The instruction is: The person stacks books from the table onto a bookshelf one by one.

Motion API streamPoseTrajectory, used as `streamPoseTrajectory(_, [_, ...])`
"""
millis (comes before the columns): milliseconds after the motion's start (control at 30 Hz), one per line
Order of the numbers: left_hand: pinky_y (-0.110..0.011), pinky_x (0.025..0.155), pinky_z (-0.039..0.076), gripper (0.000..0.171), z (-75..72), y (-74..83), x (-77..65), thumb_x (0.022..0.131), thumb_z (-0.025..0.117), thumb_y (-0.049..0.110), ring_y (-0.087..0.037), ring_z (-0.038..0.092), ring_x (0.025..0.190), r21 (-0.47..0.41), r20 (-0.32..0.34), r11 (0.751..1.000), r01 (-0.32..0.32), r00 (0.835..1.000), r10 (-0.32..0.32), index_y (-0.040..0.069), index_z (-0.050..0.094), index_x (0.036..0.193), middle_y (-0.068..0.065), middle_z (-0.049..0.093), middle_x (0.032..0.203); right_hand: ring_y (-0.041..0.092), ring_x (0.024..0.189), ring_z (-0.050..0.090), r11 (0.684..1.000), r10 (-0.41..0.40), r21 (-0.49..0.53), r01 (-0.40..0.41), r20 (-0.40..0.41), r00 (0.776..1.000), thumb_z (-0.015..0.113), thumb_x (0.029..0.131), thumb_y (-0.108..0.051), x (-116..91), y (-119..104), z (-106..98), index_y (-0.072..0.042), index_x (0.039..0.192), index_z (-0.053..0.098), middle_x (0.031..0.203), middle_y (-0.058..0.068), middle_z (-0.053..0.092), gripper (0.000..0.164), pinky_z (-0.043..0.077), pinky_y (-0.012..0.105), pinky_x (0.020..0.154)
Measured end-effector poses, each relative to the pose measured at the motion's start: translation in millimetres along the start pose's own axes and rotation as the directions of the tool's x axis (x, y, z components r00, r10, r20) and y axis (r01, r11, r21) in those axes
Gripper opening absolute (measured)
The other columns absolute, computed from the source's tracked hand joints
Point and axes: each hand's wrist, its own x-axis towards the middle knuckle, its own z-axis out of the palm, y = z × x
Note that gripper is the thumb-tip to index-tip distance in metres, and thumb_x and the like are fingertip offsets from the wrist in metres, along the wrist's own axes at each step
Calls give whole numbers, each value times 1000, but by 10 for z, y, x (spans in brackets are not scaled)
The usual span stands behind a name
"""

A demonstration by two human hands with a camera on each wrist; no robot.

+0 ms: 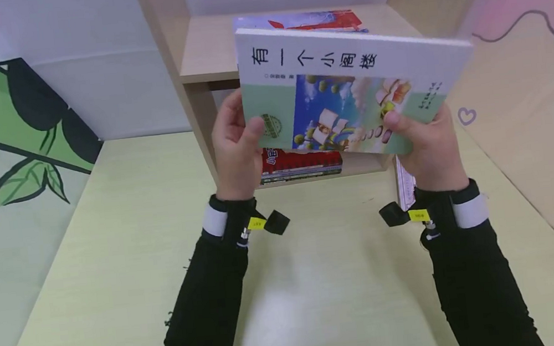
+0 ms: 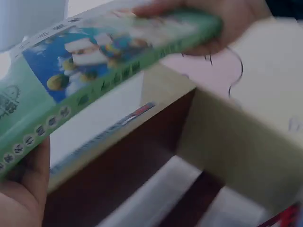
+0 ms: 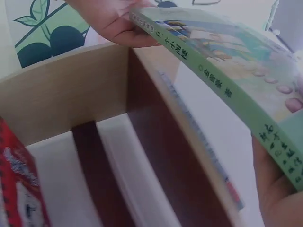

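A paperback book [image 1: 349, 85] with a white and green cover and a blue picture is held up in front of the shelf, its spine towards me. My left hand [image 1: 237, 149] grips its left end, thumb on the cover. The right end is held by my right hand [image 1: 430, 147], thumb also on top and fingers underneath. In the left wrist view, the green spine of the book [image 2: 94, 97] slants above the shelf edge. Behind it, partly hidden, another book [image 1: 314, 20] with a blue and red cover lies on the upper shelf board.
The wooden shelf unit [image 1: 165, 50] stands on a pale table [image 1: 317, 280]. Red books [image 1: 301, 165] sit in its lower compartment. A thin pale book [image 1: 404, 180] is partly visible beside the unit, below my right hand. Painted walls stand on both sides.
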Motion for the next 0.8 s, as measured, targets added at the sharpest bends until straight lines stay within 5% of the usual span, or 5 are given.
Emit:
streamPoseTrajectory(133, [-31, 67, 53, 63, -2, 230, 246, 78, 62, 57, -22, 60, 81, 375, 138, 915, -150, 985, 105, 3, 54, 111, -3, 65, 95, 34, 101, 57, 999, -12, -53, 12, -1, 1000, 62, 76, 17, 188, -148, 133, 6, 114, 53, 113, 22, 59, 41, 48, 42, 86])
streamPoseTrajectory(333, [-32, 67, 52, 22, 50, 472, 550, 93, 49, 20, -22, 60, 79, 480, 227, 828, -290, 953, 202, 5, 51, 109, -7, 63, 92, 32, 96, 58, 950, -57, -311, 25, -94, 994, 67, 77, 6, 469, -249, 282, 1, 111, 54, 108, 20, 59, 37, 51, 35, 81])
streamPoseTrajectory(467, [-30, 68, 49, 13, 145, 600, 773, 91, 51, 10, -19, 56, 78, 540, 24, 836, -92, 995, 94, 7, 57, 101, -5, 59, 85, 27, 95, 60, 856, -51, -514, -63, -206, 977, 71, 78, -6, 738, -294, 308, -6, 113, 54, 108, 15, 60, 38, 51, 27, 77])
streamPoseTrajectory(567, [-27, 72, 49, 20, 193, 649, 931, 90, 58, 16, -16, 56, 82, 549, -139, 832, 80, 990, -3, 9, 59, 108, -3, 59, 87, 24, 97, 61, 842, -18, -523, -133, -273, 962, 74, 77, -12, 970, -277, 299, -9, 118, 51, 112, 12, 59, 47, 50, 25, 80])
streamPoseTrajectory(800, [-19, 79, 48, 53, 126, 577, 1248, 85, 64, 32, -11, 60, 93, 716, -276, 640, 277, 955, -105, 17, 41, 129, -2, 61, 108, 15, 104, 59, 749, 82, -561, -351, -448, 890, 76, 71, -24, 1360, -185, 211, -24, 129, 39, 121, 0, 53, 68, 48, 24, 86])
